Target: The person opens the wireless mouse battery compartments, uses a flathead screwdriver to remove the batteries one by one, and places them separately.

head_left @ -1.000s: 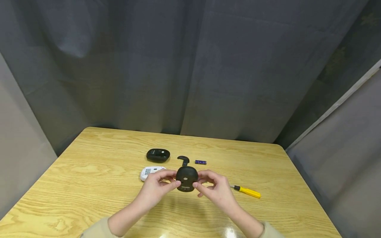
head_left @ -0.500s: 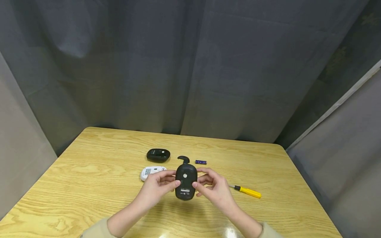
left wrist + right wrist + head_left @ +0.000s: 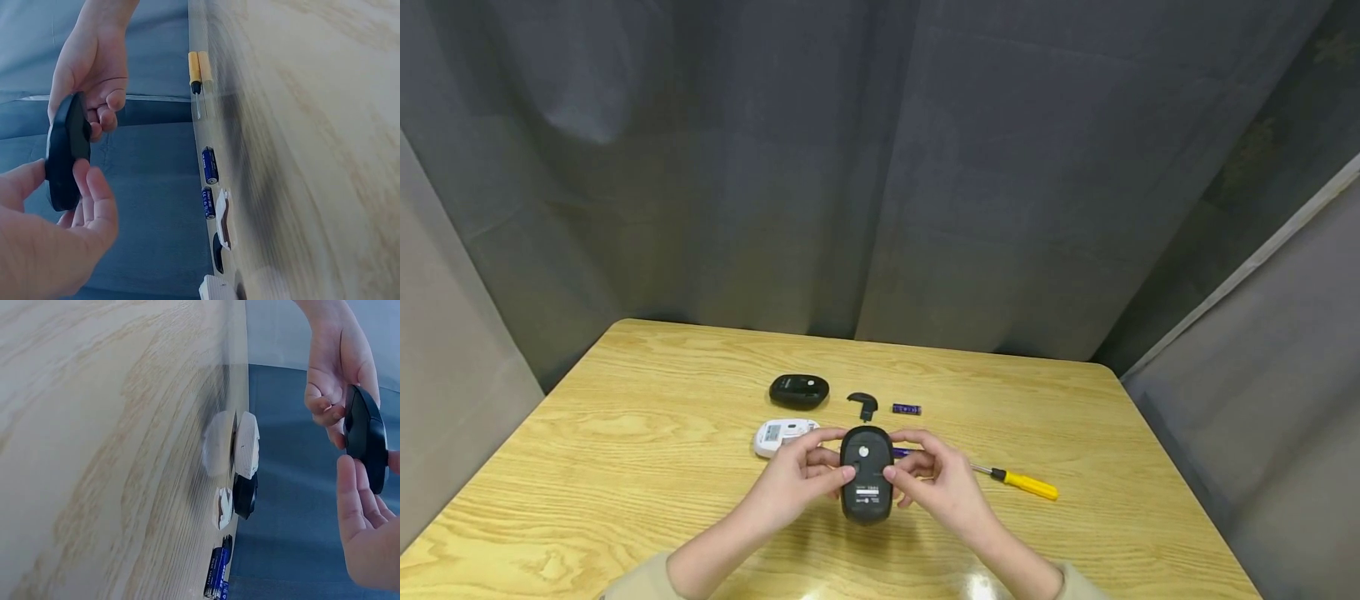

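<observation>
A black computer mouse [image 3: 867, 483] is held above the table between both hands, its underside with a label and round silver spot turned towards the head camera. My left hand [image 3: 801, 479] pinches its left edge with the thumb on the underside. On the opposite edge my right hand [image 3: 936, 479] grips it in the same way. Behind the mouse lies a small black cover [image 3: 865, 404] with a tab. One blue battery [image 3: 906, 409] rests beside that cover; a second blue battery [image 3: 208, 203] shows in the left wrist view, near a small white cover [image 3: 222, 219].
A white mouse [image 3: 778, 435] lies underside up left of the hands, partly covered by the left one. Farther back sits another black mouse [image 3: 798, 391]. To the right is a screwdriver [image 3: 1028, 485] with a yellow handle. A dark curtain [image 3: 880, 167] hangs behind the table [image 3: 662, 450].
The held mouse has tilted so its underside faces the head camera more fully, and it has come slightly lower. The black cover and part of a second battery now show behind it.
</observation>
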### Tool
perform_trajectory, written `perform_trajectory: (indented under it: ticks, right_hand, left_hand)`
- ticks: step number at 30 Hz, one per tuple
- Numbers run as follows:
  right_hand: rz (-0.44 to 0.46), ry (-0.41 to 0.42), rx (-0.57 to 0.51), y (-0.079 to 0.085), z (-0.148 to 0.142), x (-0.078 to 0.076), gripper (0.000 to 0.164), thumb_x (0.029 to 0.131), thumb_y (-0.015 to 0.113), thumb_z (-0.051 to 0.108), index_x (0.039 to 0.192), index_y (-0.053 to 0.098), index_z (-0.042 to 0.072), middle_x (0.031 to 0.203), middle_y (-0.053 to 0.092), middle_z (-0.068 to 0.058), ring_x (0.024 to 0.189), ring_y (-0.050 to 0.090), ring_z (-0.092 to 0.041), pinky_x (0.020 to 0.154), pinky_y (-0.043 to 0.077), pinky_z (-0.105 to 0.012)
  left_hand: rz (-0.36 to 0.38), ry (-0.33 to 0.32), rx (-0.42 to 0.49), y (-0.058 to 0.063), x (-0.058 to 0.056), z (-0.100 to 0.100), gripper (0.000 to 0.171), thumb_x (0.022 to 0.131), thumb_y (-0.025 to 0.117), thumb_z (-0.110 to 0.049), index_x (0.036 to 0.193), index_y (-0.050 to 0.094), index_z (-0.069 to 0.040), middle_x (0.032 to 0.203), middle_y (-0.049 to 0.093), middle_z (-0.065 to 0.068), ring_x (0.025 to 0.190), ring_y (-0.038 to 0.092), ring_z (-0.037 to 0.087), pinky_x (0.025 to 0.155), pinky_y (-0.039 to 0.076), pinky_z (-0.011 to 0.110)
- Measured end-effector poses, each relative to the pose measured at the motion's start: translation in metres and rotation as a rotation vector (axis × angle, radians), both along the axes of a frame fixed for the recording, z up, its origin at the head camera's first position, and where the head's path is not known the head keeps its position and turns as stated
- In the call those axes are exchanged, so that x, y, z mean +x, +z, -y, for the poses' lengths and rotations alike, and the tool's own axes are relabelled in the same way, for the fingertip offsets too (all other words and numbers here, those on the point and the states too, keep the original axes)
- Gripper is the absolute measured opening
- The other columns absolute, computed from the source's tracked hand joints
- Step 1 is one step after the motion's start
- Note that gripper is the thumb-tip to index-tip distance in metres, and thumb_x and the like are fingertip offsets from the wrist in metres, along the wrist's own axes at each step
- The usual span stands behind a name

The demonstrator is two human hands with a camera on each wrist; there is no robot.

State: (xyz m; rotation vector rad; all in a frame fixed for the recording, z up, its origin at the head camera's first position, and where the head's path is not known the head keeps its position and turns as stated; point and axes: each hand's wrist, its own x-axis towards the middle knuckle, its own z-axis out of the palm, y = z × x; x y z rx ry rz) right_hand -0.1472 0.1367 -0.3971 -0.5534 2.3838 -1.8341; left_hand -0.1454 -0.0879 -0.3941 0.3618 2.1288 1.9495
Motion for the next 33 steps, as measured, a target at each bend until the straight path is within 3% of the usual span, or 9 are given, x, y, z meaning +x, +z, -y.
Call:
perform_trajectory:
  ticks: [7,13,21,33]
  right_hand:
    - [0.041,0.021,0.035,0.0018,0.0020,0.0010,0.046,0.085,0.071,0.018,0.125,0.054,0.004,0.084,0.069,-0.015,0.066,0.067,-0.023,0.060,0.057,-0.042]
    - [0.063,0.045,0.028,0.0032,0.0047,-0.0006,0.047,0.083,0.072,0.016,0.126,0.055,0.007,0.110,0.066,-0.021,0.074,0.068,-0.018,0.065,0.057,-0.040]
    - [-0.021,0.136,0.131,0.0027,0.0056,-0.0035,0.046,0.081,0.074,0.019,0.124,0.057,0.015,0.122,0.061,-0.012,0.069,0.064,-0.013,0.060,0.057,-0.028]
    - [-0.023,0.153,0.155,0.0018,0.0038,-0.0037,0.046,0.079,0.075,0.013,0.122,0.058,0.017,0.123,0.060,-0.009,0.068,0.063,-0.012,0.059,0.056,-0.027]
  left_hand:
    - [0.026,-0.014,-0.007,-0.0034,0.0016,0.0027,0.057,0.084,0.070,-0.017,0.133,0.046,0.001,0.095,0.068,0.013,0.079,0.066,0.021,0.072,0.056,0.040]
    - [0.041,-0.036,-0.031,-0.0053,0.0016,0.0038,0.057,0.084,0.071,-0.021,0.133,0.048,-0.001,0.095,0.068,0.011,0.079,0.066,0.019,0.070,0.056,0.034]
    - [0.033,-0.076,-0.069,-0.0090,0.0033,0.0049,0.055,0.084,0.071,-0.022,0.131,0.050,-0.003,0.093,0.067,0.009,0.079,0.065,0.018,0.070,0.056,0.033]
    - [0.050,-0.109,-0.026,-0.0094,0.0060,0.0033,0.054,0.085,0.069,-0.017,0.133,0.048,-0.003,0.097,0.065,0.011,0.082,0.066,0.019,0.070,0.057,0.034]
